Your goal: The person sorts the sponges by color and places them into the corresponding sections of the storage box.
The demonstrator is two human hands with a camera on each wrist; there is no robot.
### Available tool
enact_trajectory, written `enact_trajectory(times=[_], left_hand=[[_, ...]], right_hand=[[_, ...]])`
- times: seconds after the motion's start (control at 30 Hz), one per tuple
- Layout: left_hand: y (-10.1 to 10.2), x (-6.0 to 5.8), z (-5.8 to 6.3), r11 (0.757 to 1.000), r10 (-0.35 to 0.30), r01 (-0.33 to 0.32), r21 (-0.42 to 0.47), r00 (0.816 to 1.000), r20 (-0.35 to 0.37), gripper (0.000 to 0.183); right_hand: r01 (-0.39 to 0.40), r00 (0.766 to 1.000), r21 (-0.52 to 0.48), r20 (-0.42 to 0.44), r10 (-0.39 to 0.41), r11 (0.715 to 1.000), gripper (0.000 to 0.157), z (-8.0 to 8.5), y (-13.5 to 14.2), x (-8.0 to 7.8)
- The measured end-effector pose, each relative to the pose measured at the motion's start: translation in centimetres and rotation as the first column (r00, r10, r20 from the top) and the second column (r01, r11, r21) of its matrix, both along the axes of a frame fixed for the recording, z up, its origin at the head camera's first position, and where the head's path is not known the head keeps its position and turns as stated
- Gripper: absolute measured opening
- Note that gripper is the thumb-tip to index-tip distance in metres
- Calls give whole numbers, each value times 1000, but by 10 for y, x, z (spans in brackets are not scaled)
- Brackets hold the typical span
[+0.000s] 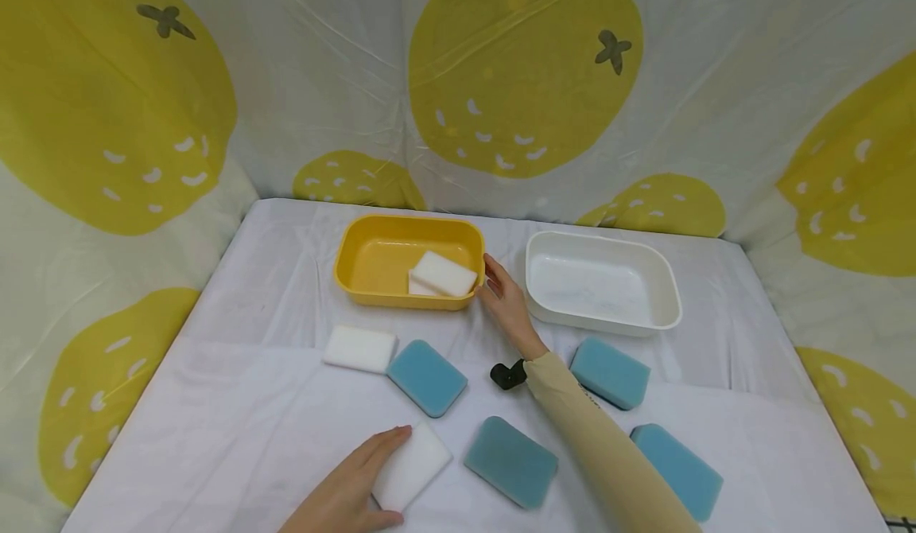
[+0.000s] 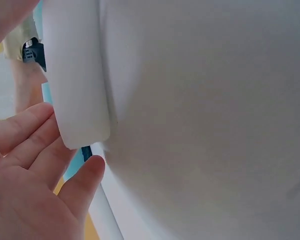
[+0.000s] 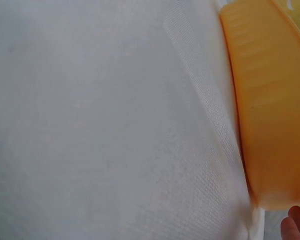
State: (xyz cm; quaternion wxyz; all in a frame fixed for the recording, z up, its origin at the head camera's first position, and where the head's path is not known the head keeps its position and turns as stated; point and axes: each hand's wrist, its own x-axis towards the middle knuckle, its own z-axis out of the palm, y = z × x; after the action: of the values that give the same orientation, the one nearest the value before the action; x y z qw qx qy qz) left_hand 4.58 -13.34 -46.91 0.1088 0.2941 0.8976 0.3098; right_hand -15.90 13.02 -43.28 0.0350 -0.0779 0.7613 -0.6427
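My left hand [image 1: 351, 489] holds a white sponge [image 1: 413, 469] low over the cloth, fingers at its far edge and thumb at its near edge. In the left wrist view that white sponge [image 2: 77, 75] stretches between the thumb and the other fingers [image 2: 27, 132]. At the right end of a yellow tub [image 1: 382, 302], my right hand [image 1: 510, 306] touches the rim with fairly straight fingers. Inside the tub lie two white pieces, the upper sponge [image 1: 445, 274] tilted over the lower. The right wrist view catches only some fingertips [image 3: 295, 225] by the yellow tub [image 3: 270, 110].
A white tub [image 1: 608, 324] stands to the right. Another white sponge [image 1: 360, 348] lies before the yellow tub. Several blue sponges are spread out, among them a blue sponge [image 1: 427, 378] and a darker one [image 1: 511, 461]. A black device [image 1: 508, 375] is at my right wrist.
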Motion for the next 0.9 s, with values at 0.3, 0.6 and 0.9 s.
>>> enact_trajectory(times=[0.3,0.6,0.9], left_hand=[[4,1,-1,1000,-17,15,-18,995,-95,102],[10,2,-1,999,1,-2,-32,999,-49,97],[7,1,6,1000,12,-12,-18,999,31,92]], right_hand=[[-12,1000,-2,-12,12,1000,59,-3,1,0],[-15,999,-17,-34,14,1000,59,-9,2,0],[-12,999,1,-31,12,1000,58,-9,2,1]])
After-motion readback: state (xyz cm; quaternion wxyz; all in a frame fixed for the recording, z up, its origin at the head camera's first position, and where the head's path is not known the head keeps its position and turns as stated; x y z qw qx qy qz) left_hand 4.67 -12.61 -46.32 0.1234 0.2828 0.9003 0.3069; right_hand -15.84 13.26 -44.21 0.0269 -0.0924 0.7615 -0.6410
